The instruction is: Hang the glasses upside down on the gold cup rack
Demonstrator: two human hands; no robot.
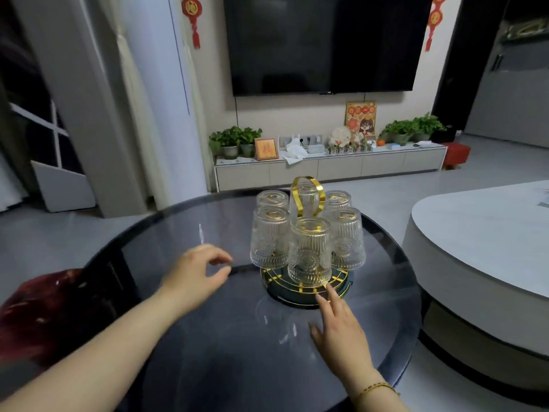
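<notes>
The gold cup rack stands on a round dark-green tray with a gold grid, toward the far right of a round dark glass table. Several ribbed clear glasses hang upside down on its arms; the nearest glass faces me, with others to its left and right. My left hand hovers left of the rack, fingers curled apart, holding nothing. My right hand lies in front of the tray, its index fingertip touching the tray's near rim.
A white and grey oval table sits close on the right. A red patterned cushion lies at the table's left edge. Beyond are a low TV cabinet with plants and a wall-mounted TV.
</notes>
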